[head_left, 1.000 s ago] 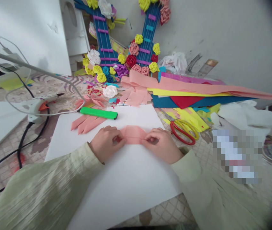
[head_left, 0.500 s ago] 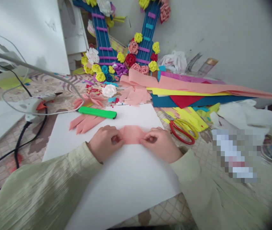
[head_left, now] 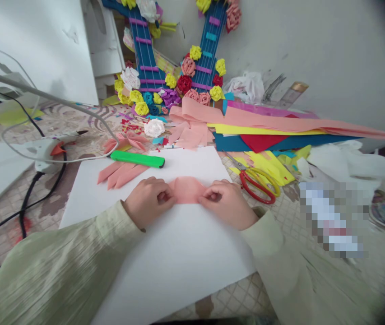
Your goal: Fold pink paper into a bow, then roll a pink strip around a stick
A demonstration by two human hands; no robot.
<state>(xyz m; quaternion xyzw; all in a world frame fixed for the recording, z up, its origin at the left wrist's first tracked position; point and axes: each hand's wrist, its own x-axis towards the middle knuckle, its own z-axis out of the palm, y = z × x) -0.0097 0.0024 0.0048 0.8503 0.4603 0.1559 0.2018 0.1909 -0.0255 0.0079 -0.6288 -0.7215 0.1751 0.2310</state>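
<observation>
A piece of salmon-pink crepe paper [head_left: 188, 190] is stretched between my two hands, low over a white board [head_left: 178, 257]. Its left end is pinched between thumb and fingers of my left hand [head_left: 151, 201]. My right hand [head_left: 228, 203] pinches the right end the same way. Behind the left hand lie folded pink paper strips [head_left: 121, 175], with a green utility knife [head_left: 138, 159] resting across them. Red-and-yellow-handled scissors [head_left: 258, 183] lie to the right of my right hand.
At left, a white glue gun [head_left: 45, 155] sits among cables. Long coloured paper sheets [head_left: 280, 124] and yellow scraps [head_left: 270, 167] lie at the back right. Two blue paper guitars [head_left: 150, 58] with paper flowers lean on the wall. Crumpled white paper [head_left: 348, 162] is far right.
The upper edge of the pink paper has shifted very slightly between my fingers. Both hands stay in the same place, and nothing else has visibly moved.
</observation>
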